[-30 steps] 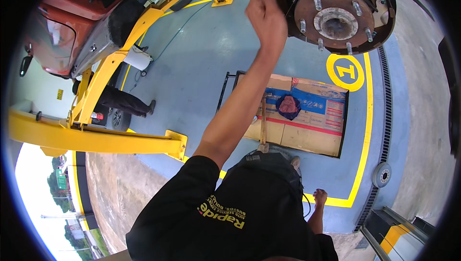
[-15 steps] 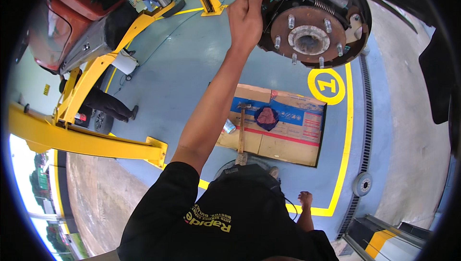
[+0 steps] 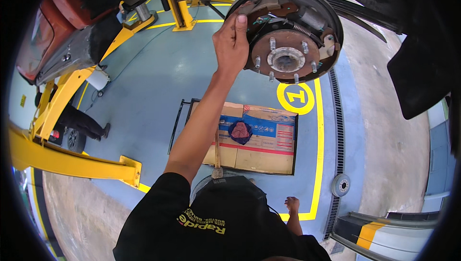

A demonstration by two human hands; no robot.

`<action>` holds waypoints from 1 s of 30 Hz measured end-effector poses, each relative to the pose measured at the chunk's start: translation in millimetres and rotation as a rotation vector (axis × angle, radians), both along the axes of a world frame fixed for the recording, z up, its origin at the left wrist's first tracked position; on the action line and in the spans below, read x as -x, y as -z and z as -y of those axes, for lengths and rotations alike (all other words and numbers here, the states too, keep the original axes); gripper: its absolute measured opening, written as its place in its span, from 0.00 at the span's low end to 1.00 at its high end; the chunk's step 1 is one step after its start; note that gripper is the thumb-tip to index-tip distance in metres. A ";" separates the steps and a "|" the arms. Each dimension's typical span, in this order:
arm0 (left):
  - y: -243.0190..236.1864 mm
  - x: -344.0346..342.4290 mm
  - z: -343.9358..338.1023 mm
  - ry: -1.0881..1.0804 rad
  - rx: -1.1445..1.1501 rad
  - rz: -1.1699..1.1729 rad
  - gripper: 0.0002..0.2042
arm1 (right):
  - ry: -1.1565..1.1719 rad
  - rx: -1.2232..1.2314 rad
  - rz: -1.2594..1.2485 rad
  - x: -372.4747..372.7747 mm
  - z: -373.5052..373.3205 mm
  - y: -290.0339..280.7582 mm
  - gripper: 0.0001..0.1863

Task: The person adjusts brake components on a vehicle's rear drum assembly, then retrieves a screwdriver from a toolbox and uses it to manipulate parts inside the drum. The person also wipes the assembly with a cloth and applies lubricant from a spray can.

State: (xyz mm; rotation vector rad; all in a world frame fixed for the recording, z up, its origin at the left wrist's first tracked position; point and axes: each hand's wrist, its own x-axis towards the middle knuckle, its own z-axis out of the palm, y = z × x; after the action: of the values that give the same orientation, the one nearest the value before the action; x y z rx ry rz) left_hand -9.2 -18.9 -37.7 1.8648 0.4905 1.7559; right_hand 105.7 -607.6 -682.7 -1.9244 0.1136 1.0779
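Note:
A rusty wheel hub [image 3: 286, 59] with several studs sits in a round drum-brake assembly, with a coil spring [image 3: 300, 26] above it. My left hand [image 3: 231, 44] is raised to the assembly's left side. Its thumb lies along the inner edge of the curved brake shoe [image 3: 263, 4] and its fingers close round it, partly hidden. Low by my right side, my right hand [image 3: 292, 204] hangs with loosely bent fingers, touching nothing visible. Below, flattened cardboard [image 3: 269, 159] carries a reddish cloth bundle [image 3: 240, 132] and a hammer [image 3: 217, 151] whose head is behind my forearm.
Yellow lift arms [image 3: 77, 157] reach in from the left, near a red vehicle [image 3: 36, 44] and another person's leg [image 3: 84, 122]. A drain grate [image 3: 338, 126] runs along the right, with a grey round disc [image 3: 341, 185] beside it. A dark flap [image 3: 418, 78] hangs at upper right.
The view has shifted, so the brake assembly and cardboard appear further left and lower. My left hand stays on the brake shoe. My right hand still hangs low at my side.

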 end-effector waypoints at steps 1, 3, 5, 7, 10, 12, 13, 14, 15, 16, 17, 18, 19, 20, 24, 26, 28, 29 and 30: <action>-11.8 1.3 2.2 -0.048 -0.032 -0.075 0.19 | -0.018 0.036 0.074 11.6 -26.0 -15.5 0.11; -33.5 -6.5 -1.4 -0.096 -0.181 -0.180 0.18 | -0.142 0.134 0.206 20.0 -17.0 -26.4 0.12; -33.4 -12.6 -15.5 -0.058 -0.259 -0.173 0.17 | -0.367 0.239 0.296 17.9 32.8 -10.9 0.13; -37.5 -13.2 -9.8 -0.045 -0.363 -0.193 0.17 | -0.599 0.229 0.322 38.8 19.0 -9.6 0.13; 5.0 25.0 -26.4 0.103 0.212 -0.117 0.17 | 0.148 0.014 -0.146 50.0 89.6 -0.8 0.13; -14.5 24.5 -15.7 0.093 0.046 -0.168 0.18 | -0.462 0.157 0.209 73.0 35.9 -7.0 0.12; -26.0 17.8 -11.3 0.060 -0.079 -0.203 0.18 | -0.766 0.189 0.396 79.8 27.1 -14.6 0.11; -32.8 11.1 -12.2 0.036 -0.181 -0.224 0.18 | -1.068 0.245 0.589 83.6 28.8 -23.3 0.11; -34.0 1.5 -19.5 0.050 -0.280 -0.187 0.18 | -1.335 0.289 0.802 79.1 49.2 -27.4 0.12; -33.0 -2.6 -14.6 0.056 -0.269 -0.186 0.18 | -1.289 0.308 0.766 87.2 51.6 -22.6 0.11; -32.0 -6.3 -9.4 0.060 -0.260 -0.187 0.17 | -1.242 0.323 0.732 97.2 50.3 -17.3 0.11; -29.2 -5.4 -9.3 0.046 -0.245 -0.186 0.17 | -1.213 0.337 0.703 99.3 45.3 -17.7 0.10; -16.4 15.9 -10.8 -0.001 0.001 -0.262 0.18 | -1.194 0.327 0.701 92.3 39.7 -17.5 0.10; 7.3 26.8 -18.1 -0.016 0.069 -0.170 0.19 | -1.083 0.287 0.671 81.3 36.1 -19.6 0.09; 16.2 22.6 -22.5 0.042 0.118 -0.063 0.21 | -0.583 0.103 0.499 65.1 15.3 1.9 0.12; -2.3 13.4 -20.2 0.068 0.053 -0.098 0.20 | -0.428 0.103 0.365 47.4 34.7 9.5 0.13; -11.0 5.0 -21.2 0.054 -0.089 -0.135 0.21 | -0.413 0.118 0.274 32.1 43.8 -7.1 0.05; -4.3 6.9 -16.2 0.042 -0.048 -0.089 0.23 | -0.200 0.078 0.137 36.2 11.4 -14.4 0.05; 3.4 10.0 -13.5 0.032 -0.005 -0.036 0.26 | 0.009 0.033 -0.005 37.9 -25.2 -23.0 0.06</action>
State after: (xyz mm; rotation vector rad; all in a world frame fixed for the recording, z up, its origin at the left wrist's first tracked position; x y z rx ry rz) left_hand -19.2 -5.4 -41.2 1.8999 0.4677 1.7073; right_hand 67.8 -582.4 -659.7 -1.9493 0.1436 1.0813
